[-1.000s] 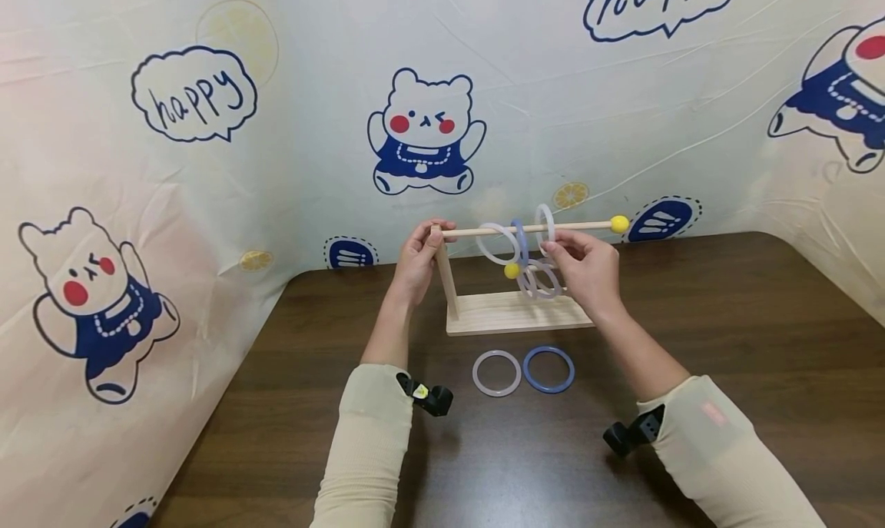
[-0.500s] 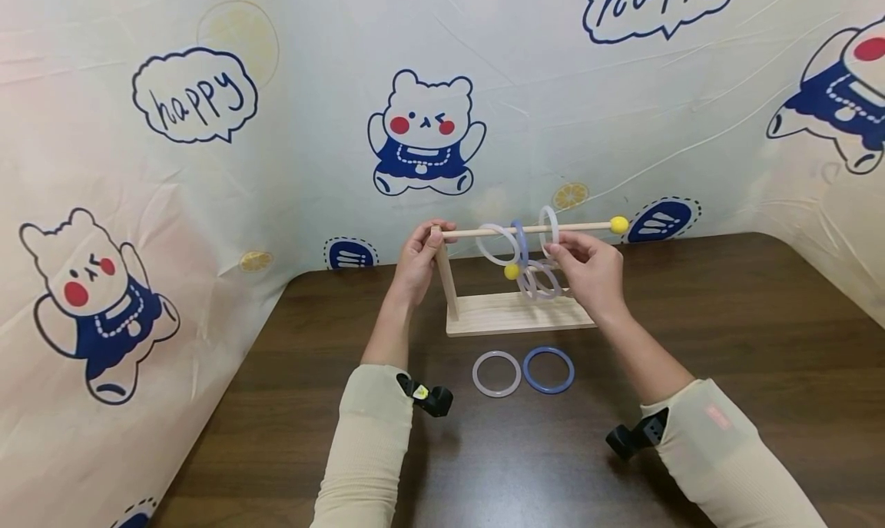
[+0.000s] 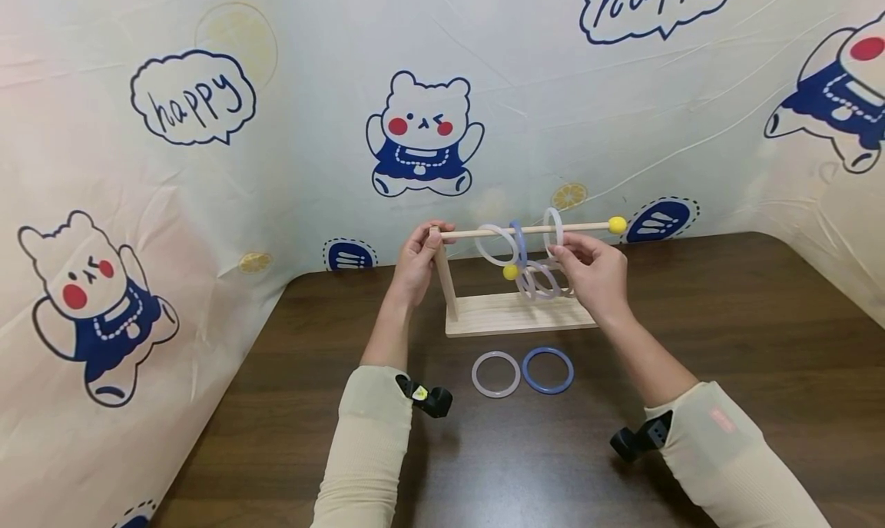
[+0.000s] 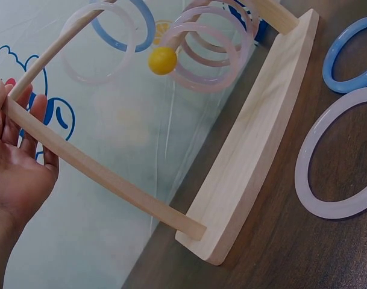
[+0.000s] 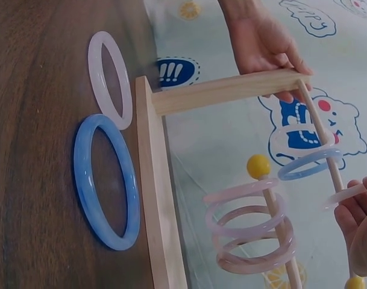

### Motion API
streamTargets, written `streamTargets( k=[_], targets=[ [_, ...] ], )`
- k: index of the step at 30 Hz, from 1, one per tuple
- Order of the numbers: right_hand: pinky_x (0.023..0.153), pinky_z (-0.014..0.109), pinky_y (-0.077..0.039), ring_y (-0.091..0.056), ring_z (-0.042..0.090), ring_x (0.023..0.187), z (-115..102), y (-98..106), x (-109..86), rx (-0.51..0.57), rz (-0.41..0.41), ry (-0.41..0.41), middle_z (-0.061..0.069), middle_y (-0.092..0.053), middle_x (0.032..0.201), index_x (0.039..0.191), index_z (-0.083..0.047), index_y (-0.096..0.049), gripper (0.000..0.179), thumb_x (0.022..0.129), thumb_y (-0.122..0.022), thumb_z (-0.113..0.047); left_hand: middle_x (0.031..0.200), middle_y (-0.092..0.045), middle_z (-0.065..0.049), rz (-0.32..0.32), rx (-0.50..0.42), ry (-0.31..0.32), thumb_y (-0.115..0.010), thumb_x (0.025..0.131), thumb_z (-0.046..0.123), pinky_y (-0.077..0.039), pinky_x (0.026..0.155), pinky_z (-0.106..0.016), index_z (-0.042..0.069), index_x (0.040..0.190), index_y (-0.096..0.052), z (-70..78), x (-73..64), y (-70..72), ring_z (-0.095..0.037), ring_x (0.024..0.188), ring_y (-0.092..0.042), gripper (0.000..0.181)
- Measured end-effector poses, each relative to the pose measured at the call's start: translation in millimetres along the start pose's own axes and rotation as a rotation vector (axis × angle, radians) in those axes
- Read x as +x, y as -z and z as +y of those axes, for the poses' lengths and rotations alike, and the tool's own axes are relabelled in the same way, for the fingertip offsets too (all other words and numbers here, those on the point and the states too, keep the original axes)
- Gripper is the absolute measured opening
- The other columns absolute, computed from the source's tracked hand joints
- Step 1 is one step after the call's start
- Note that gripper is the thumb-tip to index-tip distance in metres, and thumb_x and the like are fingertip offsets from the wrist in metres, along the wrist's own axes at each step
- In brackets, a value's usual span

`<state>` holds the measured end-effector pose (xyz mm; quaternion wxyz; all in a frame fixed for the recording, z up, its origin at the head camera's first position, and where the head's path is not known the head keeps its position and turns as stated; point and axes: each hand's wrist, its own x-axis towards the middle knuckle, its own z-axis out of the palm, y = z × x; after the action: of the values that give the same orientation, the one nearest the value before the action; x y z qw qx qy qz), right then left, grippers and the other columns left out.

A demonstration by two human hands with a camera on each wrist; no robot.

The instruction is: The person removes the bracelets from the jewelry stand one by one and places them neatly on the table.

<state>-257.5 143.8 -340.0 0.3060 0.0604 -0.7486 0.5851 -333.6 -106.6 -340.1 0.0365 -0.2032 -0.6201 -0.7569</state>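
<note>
A wooden ring stand [image 3: 518, 322] has two rods, each tipped with a yellow ball. My left hand [image 3: 413, 263] grips the top of its left post [image 4: 105, 171], where the upper rod [image 3: 588, 227] begins. On that rod, my right hand [image 3: 598, 274] pinches a whitish ring [image 3: 547, 224] between thumb and fingers, with the rod passing through it. Further left on the same rod hang another whitish ring [image 3: 499, 264] and a blue ring [image 5: 310, 165]. Several pale pink and mauve rings [image 5: 255, 266] hang on the lower rod behind its yellow ball [image 4: 163, 61].
In front of the stand, a pale lilac ring [image 3: 475, 376] and a darker blue ring [image 3: 548, 391] lie flat, side by side, on the brown wooden table [image 3: 311, 436]. A printed cloth backdrop [image 3: 311, 128] rises right behind the table's far edge.
My right hand has slid a little to the right along the upper rod, taking the whitish ring with it. The left hand keeps its grip on the post.
</note>
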Motion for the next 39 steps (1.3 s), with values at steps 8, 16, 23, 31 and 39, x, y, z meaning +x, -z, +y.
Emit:
streamTargets(
  k=[8,16,23,31,39],
  targets=[
    [0.060,0.013,-0.046,-0.058,-0.002,0.070,1.0,1.8,-1.8,-0.021,0.005,-0.011,0.018,-0.068,0.090,0.098,0.006,-0.068,0.018,0.085,-0.066,-0.007,0.101,-0.063,0.008,0.006,0.013,0.008,-0.046,0.097,0.017,-0.032,0.085,-0.030,0.018,0.104,-0.058,0.1,0.0,0.1,-0.013,0.096,-0.055,0.014],
    [0.061,0.013,-0.045,-0.058,-0.003,0.071,5.9,5.3,-1.5,-0.012,0.047,-0.005,0.020,-0.067,0.089,0.097,0.006,-0.068,0.017,0.085,-0.067,-0.006,0.101,-0.063,0.008,0.009,0.006,0.009,-0.045,0.098,0.015,-0.033,0.085,-0.030,0.016,0.105,-0.057,0.5,-0.5,-0.8,-0.013,0.095,-0.056,0.014],
    [0.061,0.012,-0.045,-0.058,-0.004,0.069,8.5,8.7,-1.0,0.004,0.080,0.002,0.021,-0.067,0.089,0.095,0.006,-0.068,0.016,0.084,-0.068,-0.004,0.101,-0.063,0.008,0.003,-0.001,-0.006,-0.045,0.098,0.014,-0.033,0.084,-0.029,0.018,0.102,-0.057,-0.4,-0.1,-0.5,-0.012,0.094,-0.056,0.014],
    [0.063,0.011,-0.044,-0.057,-0.006,0.070,6.7,14.3,-0.8,0.028,0.101,-0.001,0.023,-0.066,0.091,0.096,0.009,-0.067,0.017,0.084,-0.067,-0.003,0.102,-0.063,0.008,0.006,-0.008,-0.008,-0.046,0.097,0.016,-0.034,0.086,-0.030,0.017,0.103,-0.057,-0.5,-0.4,-0.9,-0.012,0.092,-0.057,0.013],
    [0.065,0.012,-0.045,-0.059,-0.005,0.072,9.0,18.1,1.0,0.005,0.104,-0.011,0.018,-0.067,0.089,0.096,0.008,-0.067,0.017,0.084,-0.067,-0.004,0.101,-0.063,0.008,0.004,-0.011,-0.005,-0.046,0.097,0.016,-0.034,0.087,-0.030,0.019,0.101,-0.058,-0.1,-0.2,-0.9,-0.012,0.092,-0.057,0.013]
  ],
)
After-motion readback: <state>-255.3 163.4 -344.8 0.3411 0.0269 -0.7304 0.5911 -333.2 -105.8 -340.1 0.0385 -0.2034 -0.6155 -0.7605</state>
